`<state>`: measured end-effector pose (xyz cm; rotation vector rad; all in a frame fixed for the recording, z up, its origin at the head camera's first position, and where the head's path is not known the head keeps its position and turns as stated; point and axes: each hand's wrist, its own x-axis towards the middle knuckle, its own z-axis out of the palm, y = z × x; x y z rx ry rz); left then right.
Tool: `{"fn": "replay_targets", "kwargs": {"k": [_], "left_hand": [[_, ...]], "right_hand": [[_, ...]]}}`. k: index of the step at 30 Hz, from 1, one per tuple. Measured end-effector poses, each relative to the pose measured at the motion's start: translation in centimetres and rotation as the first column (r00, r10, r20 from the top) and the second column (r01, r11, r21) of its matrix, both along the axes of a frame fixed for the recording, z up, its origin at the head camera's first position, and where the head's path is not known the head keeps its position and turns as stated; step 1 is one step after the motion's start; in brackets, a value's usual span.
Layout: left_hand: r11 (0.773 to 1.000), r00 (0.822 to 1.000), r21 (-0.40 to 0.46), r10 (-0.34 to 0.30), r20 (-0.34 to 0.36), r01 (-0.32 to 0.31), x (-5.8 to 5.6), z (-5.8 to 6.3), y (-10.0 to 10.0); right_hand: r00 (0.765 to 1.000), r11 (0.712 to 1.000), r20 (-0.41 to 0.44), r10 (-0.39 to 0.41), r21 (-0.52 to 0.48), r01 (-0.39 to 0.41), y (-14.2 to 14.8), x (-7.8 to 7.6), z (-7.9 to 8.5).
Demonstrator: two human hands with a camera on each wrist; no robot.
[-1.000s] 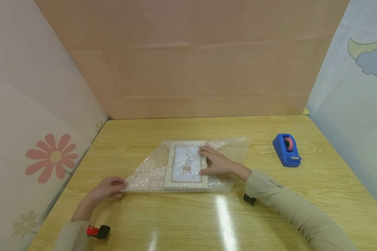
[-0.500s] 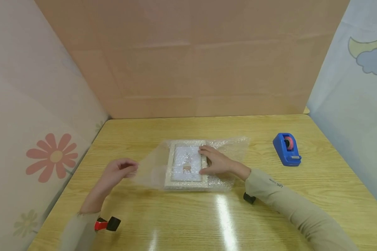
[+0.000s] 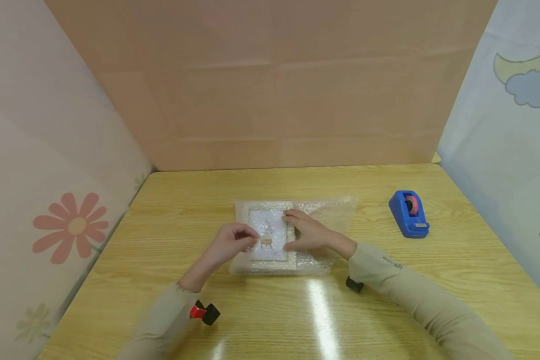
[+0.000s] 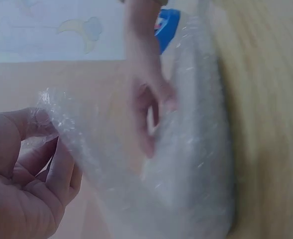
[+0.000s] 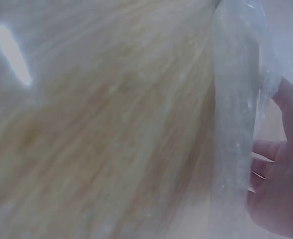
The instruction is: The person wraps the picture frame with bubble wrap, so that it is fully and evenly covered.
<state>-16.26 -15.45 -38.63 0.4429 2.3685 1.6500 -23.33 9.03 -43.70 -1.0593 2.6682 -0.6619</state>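
Left hand has moved inward over the last second, bringing the loose edge of the bubble wrap over the picture frame. Its grip pinches that edge. Right hand is unmoved, grip spread, resting at the frame's right side. Frame lies flat on the desk, seen through wrap. Blue tape dispenser stands apart, to the right.

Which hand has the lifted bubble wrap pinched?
The left hand: it pinches the lifted bubble wrap, while the right hand rests on the right side of the picture frame.
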Motion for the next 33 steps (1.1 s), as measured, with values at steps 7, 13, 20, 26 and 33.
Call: {"fn": "replay_targets", "kwargs": {"k": [7, 13, 20, 26, 33], "left_hand": [[0.999, 0.999, -0.002, -0.033, 0.041, 0.033, 0.0, -1.8, 2.9], [0.994, 0.999, -0.098, -0.042, -0.028, 0.039, -0.1, -2.6, 4.1], [0.991, 0.999, -0.129, 0.02, -0.035, -0.024, -1.0, -5.3, 4.4], [0.982, 0.996, -0.177, 0.044, -0.08, -0.058, -1.0, -5.6, 4.9], [0.966, 0.991, -0.252, 0.025, -0.128, -0.057, -0.7, -5.4, 5.0]], "right_hand": [[1.0, 1.0, -0.016, 0.005, -0.019, -0.005, -0.2, 0.1, 0.1], [1.0, 1.0, -0.015, 0.002, -0.026, -0.002, -0.2, 0.2, 0.0], [1.0, 1.0, -0.012, -0.008, -0.02, 0.007, -0.1, 0.1, -0.2], [1.0, 1.0, -0.002, -0.014, -0.017, 0.014, -0.1, 0.1, -0.1], [1.0, 1.0, -0.004, -0.005, -0.023, 0.005, -0.2, 0.3, 0.0]]}}
